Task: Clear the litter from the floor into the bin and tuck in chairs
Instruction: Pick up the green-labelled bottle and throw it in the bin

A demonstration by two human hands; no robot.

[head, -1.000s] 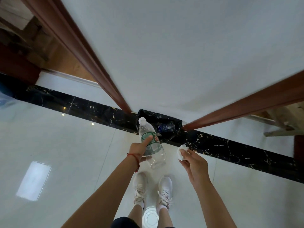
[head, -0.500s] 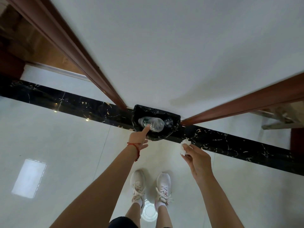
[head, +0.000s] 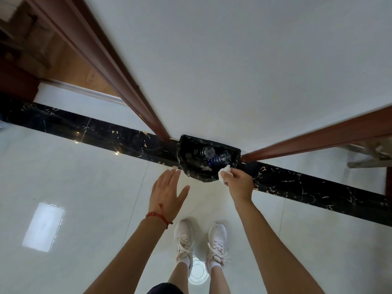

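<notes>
Our left hand (head: 167,193) hangs spread, fingers straight, holding nothing, above the floor (head: 84,187). At one o'clock our right hand (head: 238,181) pinches a crumpled tissue (head: 224,173) over the bin's (head: 186,166) near rim; bottles (head: 218,159) lie inside.

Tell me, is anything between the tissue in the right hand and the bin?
Nothing visible. The right hand pinches the tissue at the near rim of the bin, whose mouth is open, with bottles lying low inside. The left hand is off to the side.

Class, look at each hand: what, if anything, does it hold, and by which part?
The right hand pinches a crumpled white tissue by its near edge, at the black-lined bin's rim. The left hand holds nothing.
</notes>
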